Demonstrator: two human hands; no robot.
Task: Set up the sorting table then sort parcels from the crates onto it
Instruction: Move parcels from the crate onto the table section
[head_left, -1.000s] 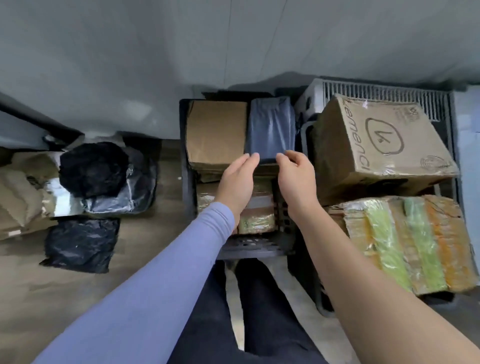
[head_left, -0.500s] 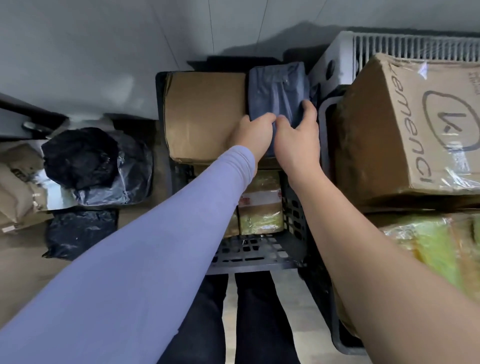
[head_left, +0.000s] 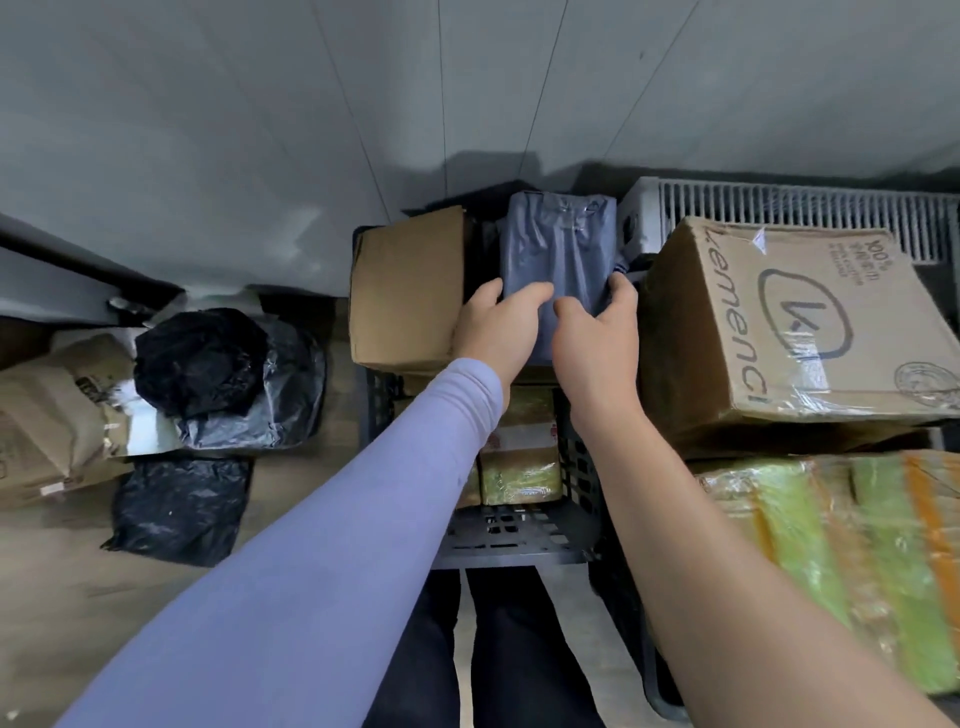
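Note:
A grey plastic-wrapped parcel (head_left: 558, 249) stands at the back right of a dark slotted crate (head_left: 511, 540). My left hand (head_left: 498, 332) grips its near left side, thumb on the front. My right hand (head_left: 597, 338) grips its near right edge, fingers curled around the side. Beside it in the crate lies a plain brown carton (head_left: 408, 291). Lower down in the crate sit taped yellowish parcels (head_left: 519, 457).
A large printed cardboard box (head_left: 789, 332) rests on a film-wrapped green and orange bundle (head_left: 852, 561) to the right. A white slatted crate (head_left: 789, 208) stands behind. Black bags (head_left: 208, 374) and brown paper parcels (head_left: 47, 431) lie on the floor at left. A grey wall is ahead.
Both hands reached from the crate's middle onto the grey parcel and took hold of it. The parcel now stands apart from the brown carton and looks raised toward me.

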